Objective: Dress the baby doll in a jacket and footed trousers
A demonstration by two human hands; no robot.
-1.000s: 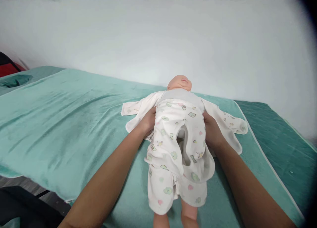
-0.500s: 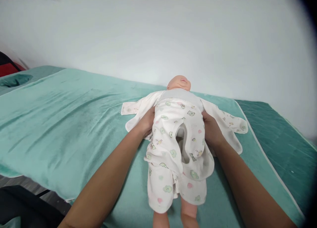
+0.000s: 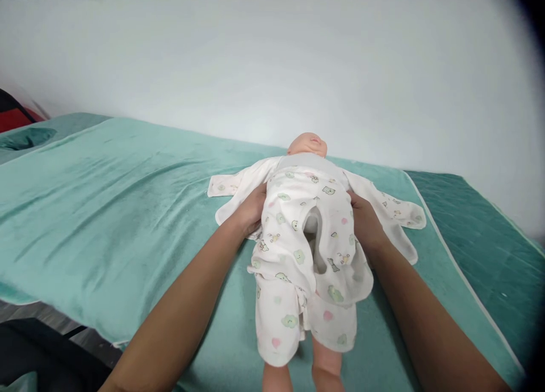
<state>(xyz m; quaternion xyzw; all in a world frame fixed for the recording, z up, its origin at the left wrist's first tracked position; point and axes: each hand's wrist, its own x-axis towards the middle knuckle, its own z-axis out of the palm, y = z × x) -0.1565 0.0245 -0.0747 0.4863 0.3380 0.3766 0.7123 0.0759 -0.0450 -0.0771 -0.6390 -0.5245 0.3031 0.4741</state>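
Note:
A baby doll [image 3: 307, 144] lies on its back on a teal sheet, head away from me. It wears a white print shirt [image 3: 251, 182] with sleeves spread wide and the front lying open to both sides. White open-crotch baby pants [image 3: 285, 227] with green and pink prints cover its belly and thighs; the lower legs [image 3: 327, 361] are bare. My left hand [image 3: 254, 206] is closed on the left side of the pants near the waist. At the opposite side, my right hand [image 3: 364, 219] grips the pants too. The fingertips of both hands are hidden behind the cloth.
The teal sheet [image 3: 128, 210] spreads wide to the left with loose creases. A darker green cover [image 3: 477, 239] shows at the right. Behind stands a white wall [image 3: 255, 63]. A dark object [image 3: 46, 358] sits at the lower left, beside the bed's edge.
The pants' loose lower right flap has shifted slightly outward to the right. The doll's head sits a touch lower in view. Both hands keep nearly the same place.

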